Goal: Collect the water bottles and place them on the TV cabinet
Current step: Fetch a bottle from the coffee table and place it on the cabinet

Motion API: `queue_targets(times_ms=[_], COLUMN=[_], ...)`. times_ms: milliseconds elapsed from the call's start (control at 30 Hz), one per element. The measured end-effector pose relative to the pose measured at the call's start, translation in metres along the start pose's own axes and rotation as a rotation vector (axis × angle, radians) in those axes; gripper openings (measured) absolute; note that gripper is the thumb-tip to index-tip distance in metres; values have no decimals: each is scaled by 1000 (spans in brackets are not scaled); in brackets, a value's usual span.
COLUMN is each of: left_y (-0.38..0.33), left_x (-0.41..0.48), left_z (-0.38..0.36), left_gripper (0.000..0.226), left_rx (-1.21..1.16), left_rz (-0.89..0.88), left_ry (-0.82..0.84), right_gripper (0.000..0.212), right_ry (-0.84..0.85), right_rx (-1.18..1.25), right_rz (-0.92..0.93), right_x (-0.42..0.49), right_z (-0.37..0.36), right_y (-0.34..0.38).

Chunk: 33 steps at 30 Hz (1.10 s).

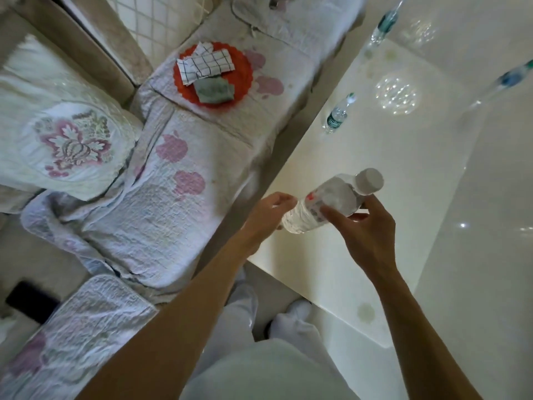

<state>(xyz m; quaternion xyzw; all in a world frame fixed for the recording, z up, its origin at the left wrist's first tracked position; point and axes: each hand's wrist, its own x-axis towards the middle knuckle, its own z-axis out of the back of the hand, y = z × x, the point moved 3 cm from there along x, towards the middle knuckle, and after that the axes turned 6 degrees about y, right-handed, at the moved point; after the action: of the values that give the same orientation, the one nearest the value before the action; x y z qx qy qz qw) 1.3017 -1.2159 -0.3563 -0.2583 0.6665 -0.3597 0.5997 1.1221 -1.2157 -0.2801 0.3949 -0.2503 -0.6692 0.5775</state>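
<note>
Right hand [366, 235] grips capped water bottle [331, 199]; left hand [269, 210] at its base

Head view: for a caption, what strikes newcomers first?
A clear plastic water bottle with a white cap, tilted in the grip of the right hand over the glossy white table, left hand at its base. A red scalloped plate of folded cloths sits on the quilted sofa.
</note>
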Motion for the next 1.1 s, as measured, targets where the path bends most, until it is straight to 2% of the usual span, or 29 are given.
queue_targets(times_ms=[100,200,400,567,733,867,1100], left_y=[-13,-19,-43,-67,-88,-99,-100], left_x=[-11,-23,-45,-52,-41,-27,-33], left_z=[-28,-57,-120,-173,-216,-252,-317], left_gripper=[19,23,28,24,19,16,16], left_rx=[-184,-251,-214,-155,-43,-12,110], left_rz=[2,17,-19,-60,-101,-87,-54], left_ry=[14,-3,13,89,207,342,602], right_gripper=[61,62,71,62,54,33,49], right_ry=[-18,-6,-7,-103,-235,-370,-606], right_rx=[-3,-23,-65,-26,0,-10,-27], right_rz=[43,101,144,120,31,-43,-202], right_x=[-7,-16,-35,-56,-76,-96,-154], right_z=[27,54,118,174,217,243,266], right_y=[3,0,-15,-29,-46,-60,-86])
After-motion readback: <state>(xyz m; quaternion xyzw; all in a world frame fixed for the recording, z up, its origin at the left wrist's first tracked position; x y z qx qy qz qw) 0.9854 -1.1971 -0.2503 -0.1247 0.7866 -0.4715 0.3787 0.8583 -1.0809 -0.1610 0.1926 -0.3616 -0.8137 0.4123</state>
